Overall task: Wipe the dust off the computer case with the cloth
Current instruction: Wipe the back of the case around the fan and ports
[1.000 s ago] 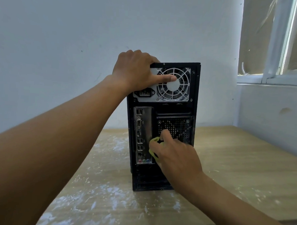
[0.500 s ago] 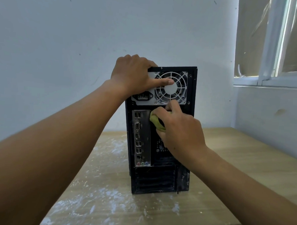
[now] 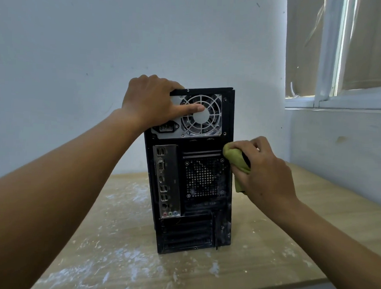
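A black computer case (image 3: 194,227) stands upright on the table, its rear panel with fan grille and ports facing me. My left hand (image 3: 152,101) grips the case's top left corner, fingers curled over the top edge and thumb lying across the power supply fan. My right hand (image 3: 264,171) holds a bunched yellow-green cloth (image 3: 236,158) and presses it against the right edge of the rear panel, at the height of the perforated vent. Dust streaks show on the lower right of the panel.
The wooden table (image 3: 312,226) carries white smears in front of and left of the case. A white wall stands close behind. A window (image 3: 342,52) with its sill lies at the upper right, above a side wall.
My right hand with the cloth has swept from the middle of the rear panel up and then across to its right edge. My left hand has kept its hold on the top.
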